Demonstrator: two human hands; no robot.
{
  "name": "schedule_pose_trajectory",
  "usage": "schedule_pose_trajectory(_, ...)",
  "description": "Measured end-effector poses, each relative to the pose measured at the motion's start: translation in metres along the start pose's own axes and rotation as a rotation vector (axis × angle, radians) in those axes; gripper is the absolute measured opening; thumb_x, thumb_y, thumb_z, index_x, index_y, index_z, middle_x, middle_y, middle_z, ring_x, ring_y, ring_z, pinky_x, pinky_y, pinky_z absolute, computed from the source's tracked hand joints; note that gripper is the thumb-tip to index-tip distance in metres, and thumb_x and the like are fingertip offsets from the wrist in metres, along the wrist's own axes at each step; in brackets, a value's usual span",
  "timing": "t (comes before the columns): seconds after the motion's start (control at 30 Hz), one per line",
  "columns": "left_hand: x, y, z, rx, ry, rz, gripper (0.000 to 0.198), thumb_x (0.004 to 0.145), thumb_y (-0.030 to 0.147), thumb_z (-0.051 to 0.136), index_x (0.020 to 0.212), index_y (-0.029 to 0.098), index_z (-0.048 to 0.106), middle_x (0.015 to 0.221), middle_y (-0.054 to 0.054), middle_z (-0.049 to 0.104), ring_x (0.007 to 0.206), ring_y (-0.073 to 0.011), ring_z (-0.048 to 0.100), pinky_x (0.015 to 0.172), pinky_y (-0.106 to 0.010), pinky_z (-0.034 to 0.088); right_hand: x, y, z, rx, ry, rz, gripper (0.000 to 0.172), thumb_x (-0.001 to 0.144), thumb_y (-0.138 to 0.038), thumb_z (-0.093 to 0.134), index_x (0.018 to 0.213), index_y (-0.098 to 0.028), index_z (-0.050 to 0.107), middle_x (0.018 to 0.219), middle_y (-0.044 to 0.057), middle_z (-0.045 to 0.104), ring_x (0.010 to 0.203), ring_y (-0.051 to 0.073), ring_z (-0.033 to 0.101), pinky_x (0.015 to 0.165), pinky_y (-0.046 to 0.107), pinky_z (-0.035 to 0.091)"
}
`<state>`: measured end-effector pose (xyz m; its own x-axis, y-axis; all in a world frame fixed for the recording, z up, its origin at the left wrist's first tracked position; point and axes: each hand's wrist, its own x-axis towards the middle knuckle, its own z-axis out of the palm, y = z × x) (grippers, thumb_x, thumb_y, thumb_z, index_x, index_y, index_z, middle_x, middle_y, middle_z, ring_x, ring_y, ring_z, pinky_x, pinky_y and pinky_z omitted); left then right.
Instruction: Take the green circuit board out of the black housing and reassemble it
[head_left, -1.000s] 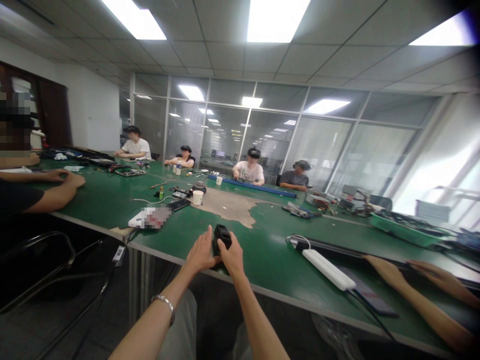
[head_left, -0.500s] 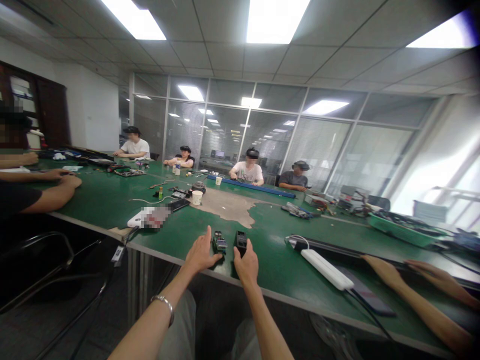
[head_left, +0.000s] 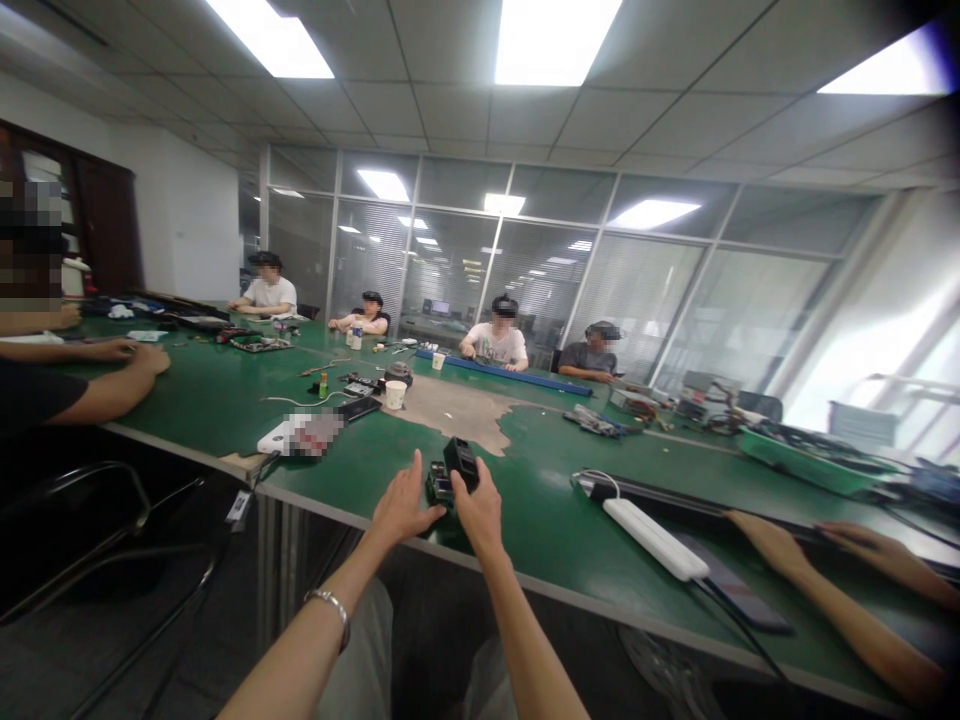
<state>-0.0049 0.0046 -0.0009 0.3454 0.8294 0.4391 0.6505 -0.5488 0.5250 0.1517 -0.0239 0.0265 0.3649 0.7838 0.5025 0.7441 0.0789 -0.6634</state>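
A small black box-shaped plastic casing point(head_left: 460, 460) is raised and tilted just above the bench, well to the left of the long white plastic power strip point(head_left: 656, 538). The right hand point(head_left: 478, 512) has its grip closed around the casing's lower end. Directly under the casing, on the side away from the power strip, a small dark module with a greenish circuit board point(head_left: 437, 487) lies on the wide green bench point(head_left: 540, 525). The left hand point(head_left: 400, 508), further from the power strip, rests flat on the bench with its grip open, fingers stretched forward. Its thumb points at the module's near edge; whether it touches cannot be told. A silver metal bracelet point(head_left: 330, 606) sits on that wrist. Just right of the power strip, a co-worker's hand point(head_left: 776, 545) lies on the bench. Far beyond the power strip to the left stands a white paper cup point(head_left: 395, 394).
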Motion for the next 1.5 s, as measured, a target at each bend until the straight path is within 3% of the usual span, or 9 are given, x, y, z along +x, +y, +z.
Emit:
schedule_pose_trajectory(0.17, 0.002, -0.005, 0.003, 0.017, 0.039, 0.006, 0.106, 0.078, 0.054, 0.059, 0.149, 0.008, -0.005, 0.145, -0.023, 0.035, 0.133, -0.0328, 0.035, 0.105, -0.044, 0.031, -0.007, -0.014, 0.012, 0.025, -0.082, -0.059, 0.057, 0.085, -0.037, 0.053, 0.135, -0.01, 0.046, 0.13, 0.015, 0.057, 0.121, 0.024, 0.054, 0.1, 0.032, 0.04)
schedule_pose_trajectory(0.53, 0.003, -0.009, 0.008, 0.027, 0.059, 0.072, 0.089, 0.082, 0.035, 0.049, 0.15, 0.009, -0.001, 0.145, -0.02, 0.036, 0.131, -0.0313, 0.037, 0.107, -0.045, 0.031, -0.016, -0.017, 0.022, -0.126, -0.182, -0.079, 0.051, 0.081, -0.028, 0.058, 0.128, -0.009, 0.05, 0.106, 0.016, 0.068, 0.098, 0.026, 0.065, 0.082, 0.031, 0.046)
schedule_pose_trajectory(0.67, 0.002, -0.01, 0.007, 0.056, 0.032, 0.103, 0.088, 0.078, 0.029, 0.051, 0.151, 0.011, 0.004, 0.148, -0.017, 0.033, 0.135, -0.03, 0.032, 0.11, -0.044, 0.027, -0.026, -0.006, 0.03, -0.138, -0.117, -0.091, 0.056, 0.085, -0.031, 0.054, 0.135, -0.009, 0.044, 0.117, 0.017, 0.063, 0.107, 0.028, 0.061, 0.088, 0.034, 0.043)
schedule_pose_trajectory(0.83, 0.001, -0.008, 0.005, 0.049, 0.039, 0.093, 0.086, 0.081, 0.035, 0.049, 0.15, 0.01, 0.004, 0.148, -0.018, 0.033, 0.135, -0.0302, 0.032, 0.11, -0.044, 0.028, -0.022, -0.005, 0.033, -0.06, -0.097, -0.047, 0.056, 0.085, -0.034, 0.053, 0.136, -0.01, 0.045, 0.113, 0.016, 0.066, 0.106, 0.027, 0.061, 0.089, 0.034, 0.045)
schedule_pose_trajectory(1.0, 0.0, -0.007, 0.004, 0.058, 0.04, 0.094, 0.101, 0.075, 0.05, 0.06, 0.15, 0.009, 0.005, 0.149, -0.019, 0.031, 0.137, -0.032, 0.029, 0.111, -0.045, 0.025, -0.004, -0.014, 0.019, 0.088, -0.037, -0.017, 0.058, 0.085, -0.041, 0.051, 0.135, -0.011, 0.047, 0.125, 0.016, 0.06, 0.116, 0.025, 0.056, 0.096, 0.034, 0.042)
schedule_pose_trajectory(1.13, 0.001, -0.007, 0.003, 0.08, 0.026, 0.075, 0.104, 0.073, 0.053, 0.063, 0.15, 0.011, 0.007, 0.149, -0.018, 0.031, 0.138, -0.0317, 0.028, 0.112, -0.045, 0.024, 0.005, -0.004, 0.005, 0.133, 0.061, 0.027, 0.06, 0.086, -0.048, 0.048, 0.134, -0.011, 0.048, 0.129, 0.015, 0.057, 0.119, 0.025, 0.054, 0.099, 0.034, 0.04)
schedule_pose_trajectory(1.37, 0.003, -0.006, 0.003, 0.11, 0.026, 0.061, 0.102, 0.073, 0.054, 0.062, 0.15, 0.011, 0.012, 0.15, -0.017, 0.031, 0.137, -0.0308, 0.028, 0.113, -0.043, 0.021, -0.013, 0.037, -0.002, -0.239, 0.09, 0.12, 0.064, 0.087, -0.042, 0.048, 0.14, -0.007, 0.039, 0.113, 0.02, 0.064, 0.104, 0.031, 0.061, 0.087, 0.037, 0.043)
schedule_pose_trajectory(1.5, 0.003, -0.005, 0.002, 0.124, 0.02, 0.068, 0.101, 0.072, 0.055, 0.061, 0.15, 0.009, 0.015, 0.15, -0.017, 0.032, 0.137, -0.0305, 0.029, 0.113, -0.042, 0.022, -0.022, 0.041, 0.001, -0.393, 0.073, 0.094, 0.061, 0.086, -0.036, 0.05, 0.138, -0.006, 0.041, 0.12, 0.021, 0.06, 0.113, 0.032, 0.055, 0.091, 0.038, 0.04)
